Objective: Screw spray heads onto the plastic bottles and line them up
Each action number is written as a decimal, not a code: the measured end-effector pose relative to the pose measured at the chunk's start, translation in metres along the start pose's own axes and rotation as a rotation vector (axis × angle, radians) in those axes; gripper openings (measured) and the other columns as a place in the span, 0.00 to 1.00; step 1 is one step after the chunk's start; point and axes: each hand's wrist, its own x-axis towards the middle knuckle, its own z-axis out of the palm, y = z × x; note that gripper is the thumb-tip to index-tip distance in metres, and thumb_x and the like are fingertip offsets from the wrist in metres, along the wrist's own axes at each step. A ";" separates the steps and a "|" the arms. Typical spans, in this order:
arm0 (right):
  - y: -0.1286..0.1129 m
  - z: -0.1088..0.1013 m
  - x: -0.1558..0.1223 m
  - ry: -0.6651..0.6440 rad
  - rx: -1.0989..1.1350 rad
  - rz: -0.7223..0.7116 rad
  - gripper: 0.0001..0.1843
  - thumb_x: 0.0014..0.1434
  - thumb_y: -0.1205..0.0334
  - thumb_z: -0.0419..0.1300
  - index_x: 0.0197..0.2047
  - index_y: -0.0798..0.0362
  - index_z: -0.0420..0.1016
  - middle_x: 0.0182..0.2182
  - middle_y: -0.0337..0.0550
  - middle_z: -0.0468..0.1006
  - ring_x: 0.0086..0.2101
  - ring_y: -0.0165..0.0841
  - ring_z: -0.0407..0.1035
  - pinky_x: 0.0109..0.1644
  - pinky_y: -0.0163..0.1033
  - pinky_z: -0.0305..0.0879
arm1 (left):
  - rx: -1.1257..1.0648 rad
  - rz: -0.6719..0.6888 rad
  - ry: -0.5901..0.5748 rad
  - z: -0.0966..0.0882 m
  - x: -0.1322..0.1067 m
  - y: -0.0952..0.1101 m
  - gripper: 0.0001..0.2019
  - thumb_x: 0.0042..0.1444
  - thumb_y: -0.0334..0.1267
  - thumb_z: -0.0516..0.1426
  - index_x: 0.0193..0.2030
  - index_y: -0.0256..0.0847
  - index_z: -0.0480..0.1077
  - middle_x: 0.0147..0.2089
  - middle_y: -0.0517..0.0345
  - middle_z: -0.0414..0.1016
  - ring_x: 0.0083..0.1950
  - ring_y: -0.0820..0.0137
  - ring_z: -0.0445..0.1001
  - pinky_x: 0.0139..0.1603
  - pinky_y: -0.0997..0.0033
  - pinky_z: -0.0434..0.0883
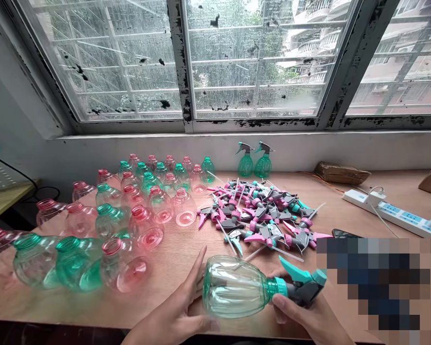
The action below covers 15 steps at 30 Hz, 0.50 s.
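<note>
A green bottle [233,287] lies on its side in the air between the two hands, low over the table [172,287]'s near edge, its base to the left and its head [305,282] to the right; the right hand [309,316] is closed on the neck end, thumb on the teal collar [277,286], a grip that probably steadies the joint between head and bottle; the left hand [179,306] is cupped with thumb and fingers apart around the base, perhaps to support or turn the smooth round body, though whether it touches cannot be told; past the bottle lies a pile of loose heads [262,211], pink and teal mixed, seemingly heaped within easy reach; to the left, uncapped bottles [185,208] in pink and green stand upright in loose rows, mouths up, presumably so that each neck is easy to get at; by the wall two green bottles with heads [263,165] stand together, apparently set clear of the rest; at the right, a power strip [398,215] and a phone [345,234] sit beyond the pile.
</note>
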 end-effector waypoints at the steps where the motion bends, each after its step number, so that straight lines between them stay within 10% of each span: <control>1: 0.001 0.000 0.000 0.001 0.004 0.006 0.27 0.50 0.41 0.75 0.45 0.51 0.77 0.19 0.34 0.75 0.22 0.33 0.66 0.31 0.40 0.65 | -0.007 0.008 -0.012 0.000 0.000 -0.001 0.58 0.57 0.34 0.69 0.77 0.63 0.28 0.83 0.63 0.37 0.81 0.59 0.45 0.79 0.54 0.47; 5: 0.000 -0.001 0.000 -0.012 -0.059 0.007 0.26 0.52 0.38 0.72 0.40 0.52 0.78 0.18 0.35 0.74 0.22 0.33 0.66 0.30 0.39 0.63 | 0.018 0.003 -0.070 -0.001 -0.001 0.001 0.48 0.60 0.38 0.67 0.78 0.57 0.40 0.82 0.57 0.46 0.81 0.56 0.47 0.79 0.54 0.51; 11: -0.001 -0.005 0.004 -0.040 -0.148 -0.036 0.26 0.57 0.36 0.67 0.31 0.53 0.79 0.17 0.37 0.74 0.22 0.32 0.67 0.31 0.39 0.62 | 0.043 0.034 -0.044 0.001 0.001 0.001 0.47 0.66 0.42 0.62 0.77 0.66 0.30 0.81 0.59 0.50 0.79 0.59 0.53 0.77 0.54 0.53; 15: 0.004 -0.004 0.003 -0.020 -0.073 -0.002 0.26 0.53 0.38 0.72 0.42 0.52 0.79 0.17 0.35 0.75 0.21 0.32 0.67 0.30 0.38 0.62 | 0.009 0.021 -0.036 0.000 -0.001 -0.002 0.58 0.58 0.38 0.68 0.77 0.59 0.26 0.81 0.55 0.47 0.80 0.58 0.50 0.78 0.53 0.51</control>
